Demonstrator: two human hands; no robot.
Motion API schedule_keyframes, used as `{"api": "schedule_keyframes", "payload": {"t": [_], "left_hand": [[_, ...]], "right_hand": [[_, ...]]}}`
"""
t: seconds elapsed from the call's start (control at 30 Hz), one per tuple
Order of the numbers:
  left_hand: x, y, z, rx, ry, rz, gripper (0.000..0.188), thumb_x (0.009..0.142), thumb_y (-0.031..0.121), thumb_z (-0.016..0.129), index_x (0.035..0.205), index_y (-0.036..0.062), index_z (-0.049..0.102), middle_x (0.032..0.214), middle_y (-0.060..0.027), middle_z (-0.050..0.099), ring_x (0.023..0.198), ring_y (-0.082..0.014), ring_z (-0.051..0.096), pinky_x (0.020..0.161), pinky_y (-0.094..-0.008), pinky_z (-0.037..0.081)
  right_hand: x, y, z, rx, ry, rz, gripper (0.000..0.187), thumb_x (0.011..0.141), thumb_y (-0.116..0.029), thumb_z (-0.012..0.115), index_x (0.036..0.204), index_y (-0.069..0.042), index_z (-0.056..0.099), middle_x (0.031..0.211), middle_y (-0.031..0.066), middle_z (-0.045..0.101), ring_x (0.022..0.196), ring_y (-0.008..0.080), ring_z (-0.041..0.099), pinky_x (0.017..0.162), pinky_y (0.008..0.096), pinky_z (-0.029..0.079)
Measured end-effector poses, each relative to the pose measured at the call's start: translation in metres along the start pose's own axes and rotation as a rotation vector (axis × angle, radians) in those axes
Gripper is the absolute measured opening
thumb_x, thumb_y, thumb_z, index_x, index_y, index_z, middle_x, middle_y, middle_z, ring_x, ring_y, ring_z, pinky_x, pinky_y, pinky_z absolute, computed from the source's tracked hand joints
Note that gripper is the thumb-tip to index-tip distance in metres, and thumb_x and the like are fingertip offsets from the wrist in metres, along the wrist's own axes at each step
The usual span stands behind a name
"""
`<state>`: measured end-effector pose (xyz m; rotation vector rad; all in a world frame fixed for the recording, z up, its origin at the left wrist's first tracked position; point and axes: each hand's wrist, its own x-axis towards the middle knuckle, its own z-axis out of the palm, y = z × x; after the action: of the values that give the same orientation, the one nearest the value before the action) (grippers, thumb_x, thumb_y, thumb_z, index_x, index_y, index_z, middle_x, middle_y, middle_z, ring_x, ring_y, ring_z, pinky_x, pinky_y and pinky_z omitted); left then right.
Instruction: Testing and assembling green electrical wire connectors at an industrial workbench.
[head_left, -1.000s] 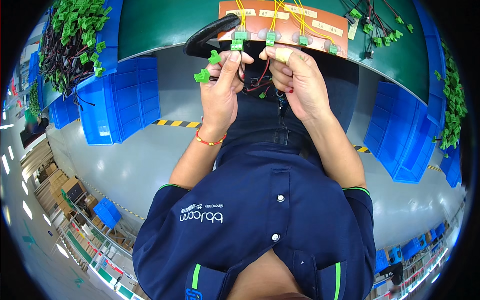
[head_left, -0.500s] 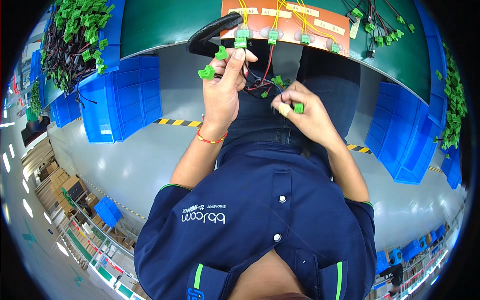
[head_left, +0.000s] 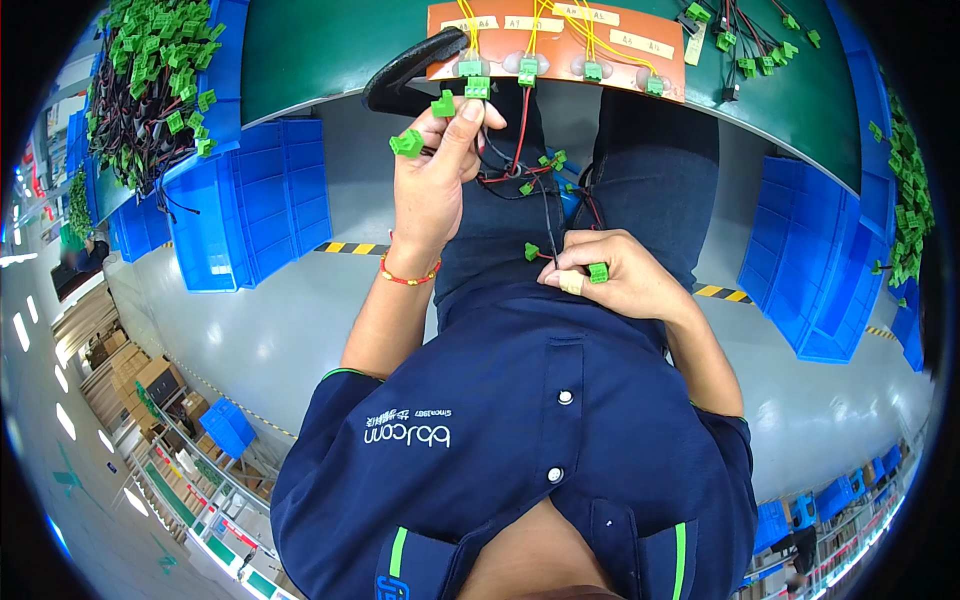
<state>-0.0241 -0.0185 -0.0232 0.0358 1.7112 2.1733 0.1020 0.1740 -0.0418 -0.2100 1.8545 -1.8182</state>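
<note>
My left hand (head_left: 432, 190) is closed, its thumb and fingertips pinching a green terminal connector (head_left: 477, 88) just below a green socket (head_left: 470, 68) on the orange board; I cannot tell whether the two touch. Two more green plugs, an upper one (head_left: 442, 104) and a lower one (head_left: 407, 144), stick out beside its fingers. Low in front of my shirt, my right hand (head_left: 628, 277) grips thin black wires (head_left: 552, 215), with a green plug (head_left: 598, 272) jutting from the fist. Another small green plug (head_left: 531, 252) hangs by its fingertips. Several wired plugs (head_left: 545, 162) dangle between the hands.
The orange board (head_left: 560, 45) with yellow wires lies on the green table (head_left: 330, 50). A black curved handle (head_left: 400, 75) stands at its left. Wired green connectors are heaped at left (head_left: 160, 70) and right (head_left: 910, 190). Blue bins (head_left: 270, 190) flank my legs.
My right hand has moved down toward my waist, drawing the black wires longer. My left hand stays near the socket with its connector. The whole view has shifted slightly.
</note>
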Motion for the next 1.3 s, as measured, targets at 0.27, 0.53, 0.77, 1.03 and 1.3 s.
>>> {"api": "schedule_keyframes", "payload": {"t": [0.27,0.53,0.77,1.03,1.3], "left_hand": [[0.000,-0.001,0.002,-0.089,0.018,0.008,0.021,0.100,0.017,0.056,0.098,-0.0008,0.066,0.079,-0.0012,0.059,0.051,0.0011,0.028,0.044,-0.0164,0.022],[0.009,-0.004,0.003,-0.039,0.021,0.019,0.026,0.099,0.022,0.057,0.100,-0.0021,0.068,0.067,0.0064,0.046,0.051,0.0006,0.026,0.045,-0.0188,0.019],[0.000,-0.015,-0.013,0.074,-0.049,-0.229,0.032,0.101,0.020,0.049,0.122,-0.0015,0.061,0.076,0.0025,0.050,0.052,-0.0003,0.030,0.046,-0.0187,0.023],[-0.022,-0.032,-0.012,0.042,-0.412,-0.509,0.027,0.090,0.001,0.052,0.116,0.0012,0.060,0.089,-0.0024,0.061,0.057,-0.0020,0.037,0.049,-0.0182,0.027],[-0.025,-0.037,-0.003,-0.110,-0.425,-0.401,0.014,0.086,-0.005,0.052,0.095,0.0022,0.060,0.091,-0.0078,0.064,0.060,-0.0046,0.044,0.053,-0.0194,0.031]], "right_hand": [[0.001,0.001,-0.002,0.008,-0.044,-0.007,0.016,0.090,-0.016,0.068,0.098,-0.003,0.073,0.078,0.0066,0.062,0.071,0.0165,0.059,0.066,0.0300,0.046],[0.005,0.005,0.002,0.081,-0.010,-0.035,0.017,0.090,-0.018,0.069,0.095,-0.001,0.072,0.074,0.0060,0.058,0.066,0.0154,0.055,0.063,0.0309,0.044],[0.004,0.013,0.003,0.119,-0.049,-0.001,0.017,0.092,-0.016,0.066,0.098,-0.002,0.074,0.079,0.0064,0.065,0.073,0.0132,0.058,0.068,0.0287,0.046],[0.003,0.036,-0.005,0.753,0.049,0.223,0.041,0.098,-0.034,0.054,0.111,0.003,0.068,0.074,0.0013,0.060,0.050,0.0014,0.036,0.047,0.0195,0.028],[0.010,0.044,-0.010,1.157,0.412,0.123,0.037,0.100,-0.025,0.053,0.120,0.006,0.059,0.080,-0.0002,0.059,0.046,0.0009,0.029,0.041,0.0179,0.025]]}}
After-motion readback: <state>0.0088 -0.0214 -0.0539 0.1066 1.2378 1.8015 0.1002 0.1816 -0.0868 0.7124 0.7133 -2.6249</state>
